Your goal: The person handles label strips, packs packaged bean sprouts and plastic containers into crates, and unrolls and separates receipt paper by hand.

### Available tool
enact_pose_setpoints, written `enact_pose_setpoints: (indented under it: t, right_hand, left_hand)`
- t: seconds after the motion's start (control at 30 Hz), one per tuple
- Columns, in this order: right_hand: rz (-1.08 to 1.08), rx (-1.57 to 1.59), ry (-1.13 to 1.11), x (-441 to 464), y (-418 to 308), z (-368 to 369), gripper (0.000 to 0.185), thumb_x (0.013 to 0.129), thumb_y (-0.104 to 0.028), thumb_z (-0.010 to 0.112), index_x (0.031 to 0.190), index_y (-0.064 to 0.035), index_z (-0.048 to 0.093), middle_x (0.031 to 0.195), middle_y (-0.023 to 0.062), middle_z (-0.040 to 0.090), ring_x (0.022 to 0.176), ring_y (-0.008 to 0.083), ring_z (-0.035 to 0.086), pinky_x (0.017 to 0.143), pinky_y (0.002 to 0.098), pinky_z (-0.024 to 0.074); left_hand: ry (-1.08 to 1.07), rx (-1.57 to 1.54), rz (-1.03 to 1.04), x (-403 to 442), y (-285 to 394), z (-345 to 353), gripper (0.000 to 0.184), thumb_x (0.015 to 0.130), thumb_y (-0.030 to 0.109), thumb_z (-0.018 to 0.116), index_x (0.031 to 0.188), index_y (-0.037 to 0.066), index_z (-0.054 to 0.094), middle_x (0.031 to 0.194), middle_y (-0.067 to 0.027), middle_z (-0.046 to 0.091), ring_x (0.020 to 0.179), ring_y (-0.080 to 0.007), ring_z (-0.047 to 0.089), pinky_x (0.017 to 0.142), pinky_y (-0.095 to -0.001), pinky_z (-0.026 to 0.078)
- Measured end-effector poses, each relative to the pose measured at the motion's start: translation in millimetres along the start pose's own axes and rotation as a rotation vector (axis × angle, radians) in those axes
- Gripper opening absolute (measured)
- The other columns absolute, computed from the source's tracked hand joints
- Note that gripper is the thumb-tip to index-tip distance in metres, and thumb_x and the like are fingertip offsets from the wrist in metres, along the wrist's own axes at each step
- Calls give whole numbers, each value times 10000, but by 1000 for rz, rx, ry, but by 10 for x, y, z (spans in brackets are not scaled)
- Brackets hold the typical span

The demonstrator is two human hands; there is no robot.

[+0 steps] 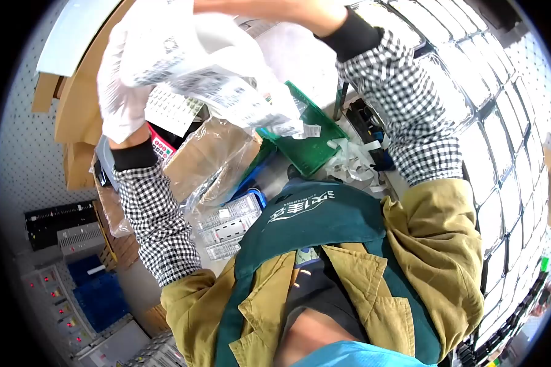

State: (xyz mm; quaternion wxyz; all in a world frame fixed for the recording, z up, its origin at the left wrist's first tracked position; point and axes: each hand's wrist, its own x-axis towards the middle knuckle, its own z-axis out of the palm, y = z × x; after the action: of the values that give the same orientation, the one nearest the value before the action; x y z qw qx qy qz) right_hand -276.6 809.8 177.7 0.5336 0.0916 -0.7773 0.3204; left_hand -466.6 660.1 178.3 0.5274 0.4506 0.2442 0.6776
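Note:
At the upper left, my left hand (122, 101) wears a white glove and is closed on the edge of a white sheet of printed labels (220, 88). The sheet is curled and hangs down to the right, its lower end over a green plastic bin (312, 134). My right forearm crosses the top edge from the right. My right hand (162, 21), also gloved in white, is beside the upper part of the sheet; glare hides its fingers. Below the sheet are a white card with rows of small marks (168, 110) and a cardboard box (208, 162) covered in clear plastic.
Crumpled white paper strips (353, 162) lie beside the green bin. A blue-edged tray (229, 223) holds pale parts near my apron. At the right stands a black wire rack (483, 122) with white panels. Blue bins (101, 300) and a panel with red lights (55, 300) are at lower left.

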Motion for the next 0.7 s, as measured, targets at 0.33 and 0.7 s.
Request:
enact_pose_setpoints:
  t: [0.33,0.7]
  right_hand:
    - [962,25,-858,-2965,899,491,821,647,-251,796,1329,-12,406,1314,201,472,1199,288,479,983,355,410]
    - [914,-569,-572,-3818,1002,561,297,714,-277,718,962,-125,663,866,134,669,834,314,640,730,419,500]
  left_hand:
    - [-130,-133,-204,2,1788,162,424,923,316,526,1271,74,520,1219,-138,582,1176,-251,529,966,-541,449]
    - [685,791,445,305,2161,-176,396,1004,190,353,1261,-109,389,1247,-262,495,1122,-303,535,949,-392,473]
